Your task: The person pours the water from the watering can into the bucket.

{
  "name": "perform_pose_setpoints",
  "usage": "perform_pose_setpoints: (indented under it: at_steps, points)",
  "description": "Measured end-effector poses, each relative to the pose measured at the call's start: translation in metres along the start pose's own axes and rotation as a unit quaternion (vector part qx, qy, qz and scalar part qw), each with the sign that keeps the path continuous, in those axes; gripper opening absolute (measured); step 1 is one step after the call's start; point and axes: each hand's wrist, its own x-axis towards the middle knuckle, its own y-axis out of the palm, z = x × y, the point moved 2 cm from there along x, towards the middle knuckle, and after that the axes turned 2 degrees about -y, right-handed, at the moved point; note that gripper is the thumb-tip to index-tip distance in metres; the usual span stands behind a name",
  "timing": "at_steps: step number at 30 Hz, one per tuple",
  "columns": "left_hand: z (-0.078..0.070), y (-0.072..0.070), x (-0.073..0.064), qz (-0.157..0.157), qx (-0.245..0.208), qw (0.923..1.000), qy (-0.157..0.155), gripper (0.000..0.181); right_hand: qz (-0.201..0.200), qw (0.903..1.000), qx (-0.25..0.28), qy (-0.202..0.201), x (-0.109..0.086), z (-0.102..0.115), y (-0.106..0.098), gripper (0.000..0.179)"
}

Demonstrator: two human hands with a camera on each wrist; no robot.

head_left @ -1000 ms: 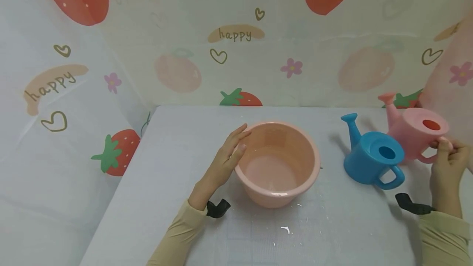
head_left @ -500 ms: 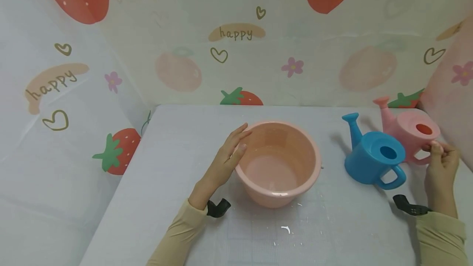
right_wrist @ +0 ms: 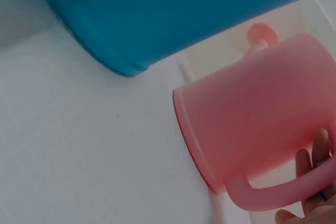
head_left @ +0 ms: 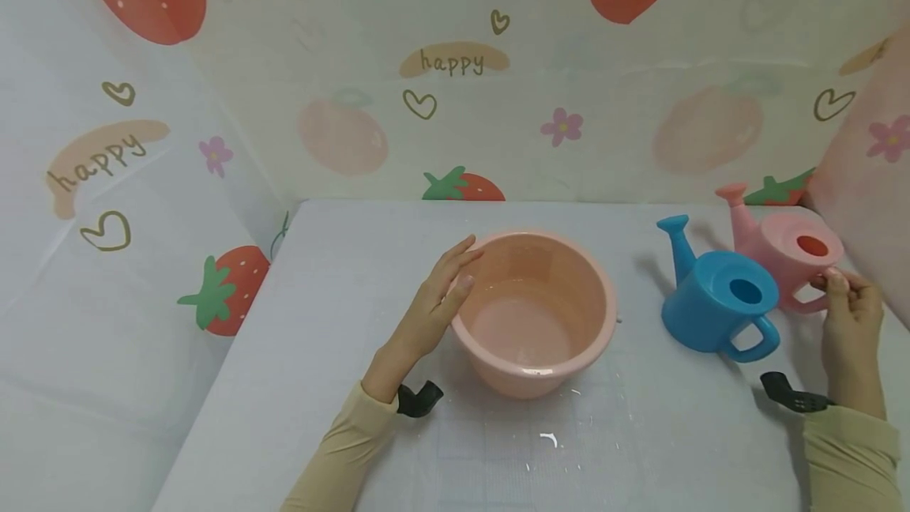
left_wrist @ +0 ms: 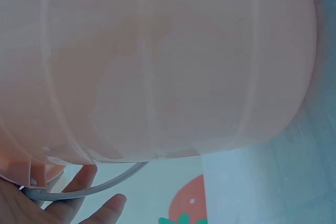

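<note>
A pink plastic bucket [head_left: 529,330] stands upright mid-table. My left hand [head_left: 430,299] rests against its left rim, fingers mostly straight. In the left wrist view, those fingers lie beside a thin grey bail handle [left_wrist: 100,187] under the bucket's rim. At the right, my right hand [head_left: 853,322] grips the handle of a pink watering can [head_left: 789,251]; the right wrist view shows fingers around that handle [right_wrist: 278,195]. Just in front and to the left stands a blue watering can [head_left: 718,303], its spout up and handle untouched. It partly covers the pink can in the head view.
The white tabletop [head_left: 341,275] carries shiny wet drops [head_left: 549,439] in front of the bucket. A fruit-printed curtain [head_left: 498,117] hangs behind the table's back edge, with more of it at both sides.
My right hand has brought the pink watering can left and slightly down, closer to the blue one; over the last half second it barely moves. The left hand and bucket have stayed put.
</note>
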Motion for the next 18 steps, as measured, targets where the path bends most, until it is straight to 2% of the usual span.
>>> perform_pose_setpoints:
  at_steps: [4,7,13,15,18]
  points:
    - [-0.021,-0.003,-0.002,0.000,-0.008,1.0000,-0.003,0.040,0.003,0.9993,0.036,0.009,0.002,0.001,-0.002,0.031]
    - [-0.028,-0.004,-0.002,0.002,-0.010,0.9999,0.000,0.041,-0.002,0.9970,0.074,0.022,0.002,0.003,-0.004,0.032]
    - [-0.001,0.002,0.001,0.005,-0.001,1.0000,0.004,0.043,-0.009,0.9907,0.129,0.043,0.008,-0.003,-0.009,0.038]
    - [0.006,0.003,0.001,0.004,0.001,1.0000,0.005,0.045,-0.006,0.9909,0.128,0.042,0.016,-0.013,-0.013,0.045]
    - [0.009,0.002,0.001,0.003,-0.003,1.0000,0.001,0.048,0.001,0.9926,0.117,0.032,0.034,-0.032,-0.018,0.053]
